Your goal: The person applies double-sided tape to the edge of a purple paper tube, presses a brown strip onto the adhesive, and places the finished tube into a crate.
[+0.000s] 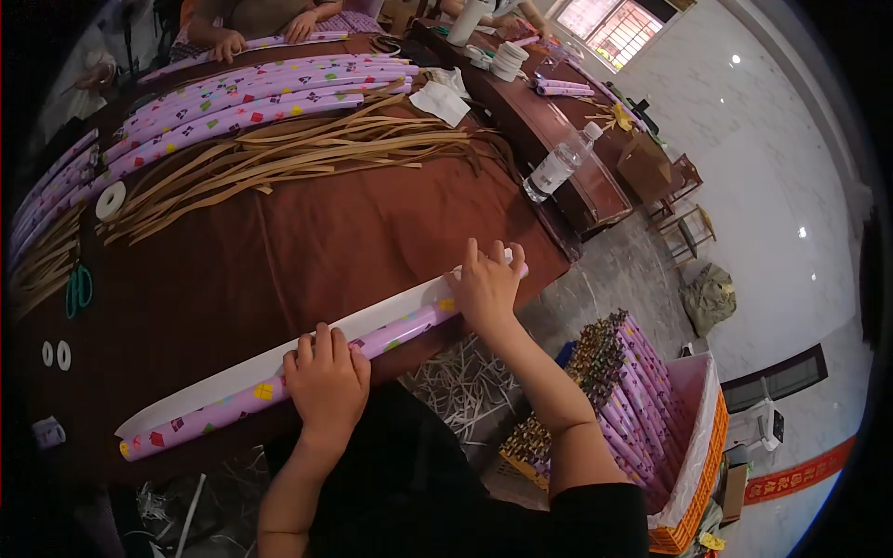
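Observation:
A roll of purple patterned wrapping paper (pixel 400 332) lies slantwise along the near edge of the brown-covered table (pixel 353 223). Along its far side a strip of the paper's white back (pixel 251 367) stands loose. My left hand (pixel 326 377) is closed over the middle of the roll, fingertips on the white strip. Near the right end, my right hand (pixel 488 288) grips the roll with bent fingers; the paper under its palm is hidden.
Finished-looking purple rolls (pixel 242 98) and brown paper strips (pixel 307 158) cover the table's far side. Green-handled scissors (pixel 79 288) and tape rolls (pixel 111 200) lie left. A water bottle (pixel 563 166) stands right. An orange crate (pixel 702 474) holds many rolls. Another person's hands (pixel 228 45) work opposite.

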A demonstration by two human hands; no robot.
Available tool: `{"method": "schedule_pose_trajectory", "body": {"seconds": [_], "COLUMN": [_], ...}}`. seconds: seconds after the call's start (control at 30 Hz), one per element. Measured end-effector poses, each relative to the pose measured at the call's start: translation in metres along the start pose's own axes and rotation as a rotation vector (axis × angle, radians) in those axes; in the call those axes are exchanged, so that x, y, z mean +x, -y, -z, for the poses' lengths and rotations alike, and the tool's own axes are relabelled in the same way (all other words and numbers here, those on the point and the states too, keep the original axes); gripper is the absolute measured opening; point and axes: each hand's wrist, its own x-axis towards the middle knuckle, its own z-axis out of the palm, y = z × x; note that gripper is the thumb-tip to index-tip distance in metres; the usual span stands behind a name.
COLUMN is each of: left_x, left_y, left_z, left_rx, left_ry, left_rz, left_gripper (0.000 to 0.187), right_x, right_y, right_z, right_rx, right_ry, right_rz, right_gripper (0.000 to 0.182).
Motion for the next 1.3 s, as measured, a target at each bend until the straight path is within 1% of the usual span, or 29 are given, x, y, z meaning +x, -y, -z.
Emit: {"method": "schedule_pose_trajectory", "body": {"seconds": [0.1,0.2,0.23,0.3,0.37,0.43,0.5,0.53,0.6,0.67,0.7,0.77,0.8,0.83,0.9,0.97,1.03,1.07,1.13,1.3], "left_x": [0.002,0.013,0.021,0.036,0.053,0.066,0.068,0.069,0.066,0.063,0.063,0.064,0.064,0.063,0.063,0.063,0.063,0.063,0.063,0.063], "left_y": [-0.006,-0.018,-0.026,-0.047,-0.069,-0.086,-0.093,-0.095,-0.094,-0.093,-0.094,-0.095,-0.095,-0.096,-0.095,-0.095,-0.095,-0.095,-0.095,-0.095], "left_z": [0.011,0.007,0.003,-0.017,-0.027,-0.039,-0.045,-0.047,-0.051,-0.053,-0.051,-0.052,-0.053,-0.054,-0.053,-0.053,-0.053,-0.053,-0.053,-0.052], "left_rx": [0.048,0.035,-0.06,-0.118,-0.187,-0.241,-0.266,-0.289,-0.255,-0.228,-0.221,-0.219,-0.21,-0.2,-0.204,-0.205,-0.173,-0.175,-0.188,-0.181], "left_ry": [-0.051,-0.067,-0.051,0.014,0.04,0.069,0.093,0.117,0.1,0.088,0.079,0.07,0.088,0.105,0.108,0.106,0.061,0.057,0.085,0.088], "left_rz": [-0.055,-0.096,-0.128,-0.174,-0.254,-0.343,-0.314,-0.28,-0.292,-0.306,-0.297,-0.294,-0.275,-0.257,-0.264,-0.27,-0.286,-0.293,-0.287,-0.298], "left_gripper": [0.03,0.032,0.032,0.035,0.031,0.025,0.026,0.027,0.028,0.03,0.031,0.033,0.035,0.036,0.036,0.037,0.036,0.036,0.035,0.035], "right_x": [-0.004,-0.002,-0.002,-0.003,-0.002,-0.002,-0.002,0.0,0.005,0.01,0.015,0.023,0.024,0.025,0.026,0.025,0.025,0.023,0.019,0.018], "right_y": [0.01,0.009,0.009,0.009,0.01,0.006,0.0,-0.006,-0.023,-0.05,-0.064,-0.099,-0.113,-0.125,-0.146,-0.161,-0.167,-0.168,-0.159,-0.143], "right_z": [0.001,0.004,0.005,0.006,0.008,0.005,0.004,0.008,0.011,0.016,0.02,0.018,0.016,0.012,0.001,-0.01,-0.009,-0.013,-0.019,-0.021], "right_rx": [-0.046,-0.038,-0.036,-0.035,-0.081,-0.057,-0.033,0.018,0.069,0.208,0.284,0.439,0.463,0.458,0.57,0.54,0.484,0.481,0.403,0.299], "right_ry": [-0.046,-0.004,0.004,0.009,0.039,0.025,0.015,0.027,0.04,0.092,0.185,0.291,0.279,0.282,0.213,0.184,0.221,0.216,0.099,0.03], "right_rz": [0.013,-0.026,-0.031,-0.036,-0.034,-0.022,-0.012,0.02,0.049,0.144,0.124,0.13,0.107,0.1,0.132,0.096,0.002,-0.003,-0.007,-0.025], "right_gripper": [0.061,0.062,0.062,0.062,0.063,0.063,0.063,0.063,0.062,0.058,0.059,0.056,0.052,0.052,0.049,0.048,0.048,0.048,0.048,0.046]}}
